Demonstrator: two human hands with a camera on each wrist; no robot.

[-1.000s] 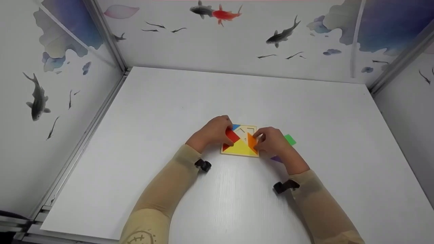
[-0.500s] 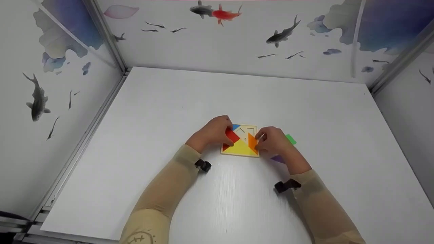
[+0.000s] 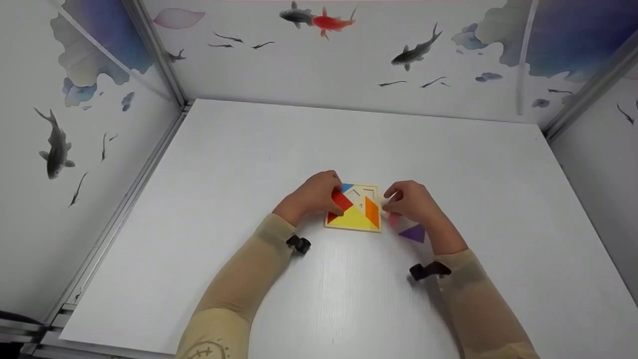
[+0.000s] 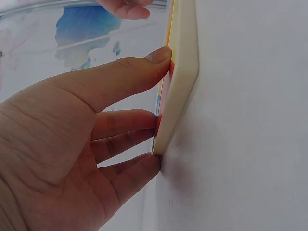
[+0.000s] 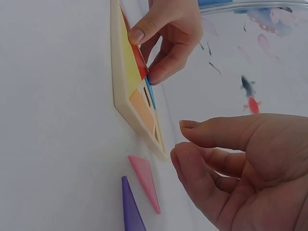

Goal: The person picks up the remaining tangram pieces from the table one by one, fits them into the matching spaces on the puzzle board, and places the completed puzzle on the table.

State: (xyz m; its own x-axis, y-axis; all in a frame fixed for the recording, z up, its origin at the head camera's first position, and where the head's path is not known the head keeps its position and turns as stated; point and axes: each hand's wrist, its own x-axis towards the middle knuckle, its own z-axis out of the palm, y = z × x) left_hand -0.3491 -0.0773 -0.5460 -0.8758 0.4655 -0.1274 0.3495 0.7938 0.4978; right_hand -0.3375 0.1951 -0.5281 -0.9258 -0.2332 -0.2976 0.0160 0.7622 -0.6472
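Observation:
A wooden tangram board [image 3: 374, 188] lies on the table, seen almost edge-on from both wrists. My left hand [image 3: 314, 194] holds it at the left side, thumb and fingertips bent over the red pieces [image 3: 342, 200]. A yellow triangle [image 3: 353, 219] fills the front, a blue piece [image 3: 347, 187] shows at the back, and an orange parallelogram [image 3: 372, 212] lies at the right. Just right of the board hovers my right hand [image 3: 416, 202], fingers loosely bent and nothing visible between them. Below it lie a pink triangle [image 5: 145, 182] and a purple triangle [image 3: 413, 233].
Bare recesses [image 3: 369, 192] show at the board's back right. The white table [image 3: 249, 144] is bordered by white panels [image 3: 349, 65] printed with fish. Black wrist cameras sit on both sleeves.
My right hand has let go of the orange parallelogram and moved away to the right. The pink triangle has come into view; the green piece is now hidden. The left hand has stayed put.

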